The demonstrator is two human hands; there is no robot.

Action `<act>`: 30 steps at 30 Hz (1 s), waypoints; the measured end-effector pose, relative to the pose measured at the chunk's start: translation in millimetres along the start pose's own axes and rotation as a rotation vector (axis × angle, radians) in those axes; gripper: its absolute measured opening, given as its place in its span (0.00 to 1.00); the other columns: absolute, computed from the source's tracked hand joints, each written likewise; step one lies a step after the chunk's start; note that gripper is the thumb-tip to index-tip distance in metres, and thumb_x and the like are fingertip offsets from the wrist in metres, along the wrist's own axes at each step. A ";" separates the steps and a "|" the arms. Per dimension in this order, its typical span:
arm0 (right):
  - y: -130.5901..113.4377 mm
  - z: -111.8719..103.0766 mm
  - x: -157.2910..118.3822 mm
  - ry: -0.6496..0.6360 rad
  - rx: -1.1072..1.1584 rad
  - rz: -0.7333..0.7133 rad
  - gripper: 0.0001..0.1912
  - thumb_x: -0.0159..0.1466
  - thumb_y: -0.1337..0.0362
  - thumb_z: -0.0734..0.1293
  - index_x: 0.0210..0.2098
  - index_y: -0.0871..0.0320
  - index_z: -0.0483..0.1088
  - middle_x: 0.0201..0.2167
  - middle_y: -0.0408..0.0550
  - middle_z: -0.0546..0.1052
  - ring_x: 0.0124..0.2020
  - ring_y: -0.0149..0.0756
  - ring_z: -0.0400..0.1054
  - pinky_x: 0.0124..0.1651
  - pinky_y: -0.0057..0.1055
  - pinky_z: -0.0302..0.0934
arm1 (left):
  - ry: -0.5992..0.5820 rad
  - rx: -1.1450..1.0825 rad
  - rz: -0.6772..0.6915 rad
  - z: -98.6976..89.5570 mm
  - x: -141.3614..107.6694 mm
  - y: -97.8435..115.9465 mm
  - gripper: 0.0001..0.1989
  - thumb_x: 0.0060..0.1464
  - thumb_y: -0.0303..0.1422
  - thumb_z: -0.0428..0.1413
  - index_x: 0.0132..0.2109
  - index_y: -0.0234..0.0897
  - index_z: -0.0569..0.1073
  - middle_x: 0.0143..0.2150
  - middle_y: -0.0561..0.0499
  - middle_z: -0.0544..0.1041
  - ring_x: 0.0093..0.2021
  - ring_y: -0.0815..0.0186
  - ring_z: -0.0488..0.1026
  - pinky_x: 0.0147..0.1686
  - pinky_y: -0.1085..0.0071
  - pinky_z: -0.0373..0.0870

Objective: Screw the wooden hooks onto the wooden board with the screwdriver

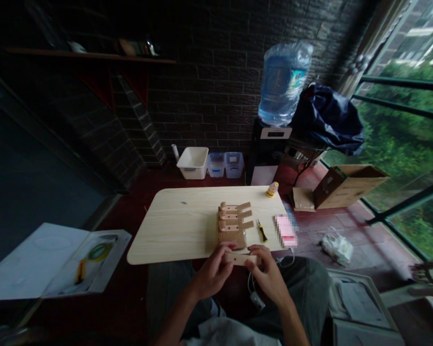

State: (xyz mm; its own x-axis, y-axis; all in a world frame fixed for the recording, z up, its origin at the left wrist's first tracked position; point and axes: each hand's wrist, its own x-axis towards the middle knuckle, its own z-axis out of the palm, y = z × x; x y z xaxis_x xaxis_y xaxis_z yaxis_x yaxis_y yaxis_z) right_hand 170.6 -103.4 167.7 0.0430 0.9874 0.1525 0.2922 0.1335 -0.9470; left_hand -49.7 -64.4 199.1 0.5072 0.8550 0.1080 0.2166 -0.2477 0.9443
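My left hand (215,270) grips one end of a small pale wooden block (237,259) with a dark hole in its face. At its other end, my right hand (266,270) pinches the same block, thumb in front and fingers behind. The block is held just off the near edge of the table, above my lap. Right behind it sits a brown cardboard piece (232,237) carrying several wooden strips (232,216) with dark holes and angled flaps at the right. A yellow-and-black screwdriver (262,230) lies to their right.
On the pale table (173,226) stand a small yellow-capped bottle (272,189) and a pixelated pink item (286,230). A white cable (252,288) hangs near my knees. An open white case (90,262) is at left; plastic bins (193,163) and a water dispenser (270,149) stand behind.
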 end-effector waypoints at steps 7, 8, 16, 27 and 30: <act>-1.6 -1.4 3.1 0.013 -0.015 -0.001 0.11 0.68 0.52 0.69 0.42 0.53 0.76 0.52 0.52 0.76 0.57 0.46 0.68 0.64 0.43 0.61 | -0.023 -0.008 0.008 -1.9 3.4 -0.3 0.10 0.64 0.36 0.52 0.50 0.40 0.70 0.65 0.41 0.69 0.66 0.56 0.67 0.67 0.59 0.63; -1.5 -1.7 3.3 0.015 -0.017 -0.002 0.12 0.68 0.52 0.69 0.42 0.53 0.76 0.52 0.52 0.76 0.57 0.46 0.68 0.64 0.43 0.61 | -0.024 -0.005 0.009 -1.7 3.9 -0.5 0.09 0.64 0.36 0.52 0.50 0.40 0.70 0.65 0.41 0.69 0.66 0.56 0.67 0.67 0.59 0.63; 2.2 -2.9 3.3 0.038 -0.021 -0.008 0.11 0.66 0.52 0.70 0.42 0.52 0.76 0.52 0.52 0.76 0.57 0.47 0.68 0.63 0.44 0.62 | -0.003 0.013 0.003 2.1 7.6 -1.0 0.08 0.64 0.37 0.54 0.48 0.40 0.70 0.64 0.41 0.70 0.65 0.56 0.68 0.66 0.59 0.64; 8.5 -7.7 4.1 0.038 -0.019 0.016 0.12 0.67 0.52 0.70 0.42 0.52 0.76 0.52 0.52 0.77 0.57 0.47 0.69 0.64 0.45 0.61 | 0.010 0.019 -0.018 7.6 15.1 -3.9 0.07 0.61 0.35 0.57 0.45 0.40 0.71 0.62 0.42 0.72 0.64 0.57 0.69 0.66 0.58 0.65; 11.3 -8.3 4.6 0.031 -0.035 0.020 0.12 0.67 0.52 0.70 0.42 0.52 0.76 0.52 0.53 0.77 0.58 0.47 0.68 0.64 0.46 0.61 | 0.013 0.032 0.000 7.6 16.5 -6.4 0.19 0.56 0.32 0.60 0.55 0.41 0.70 0.65 0.43 0.70 0.66 0.56 0.67 0.67 0.57 0.63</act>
State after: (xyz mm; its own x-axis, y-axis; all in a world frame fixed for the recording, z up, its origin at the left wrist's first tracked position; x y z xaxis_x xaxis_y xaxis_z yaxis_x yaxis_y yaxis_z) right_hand 182.0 -98.1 160.1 0.0789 0.9866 0.1426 0.3244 0.1099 -0.9395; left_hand -36.4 -52.1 192.4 0.4968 0.8606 0.1122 0.2430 -0.2621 0.9340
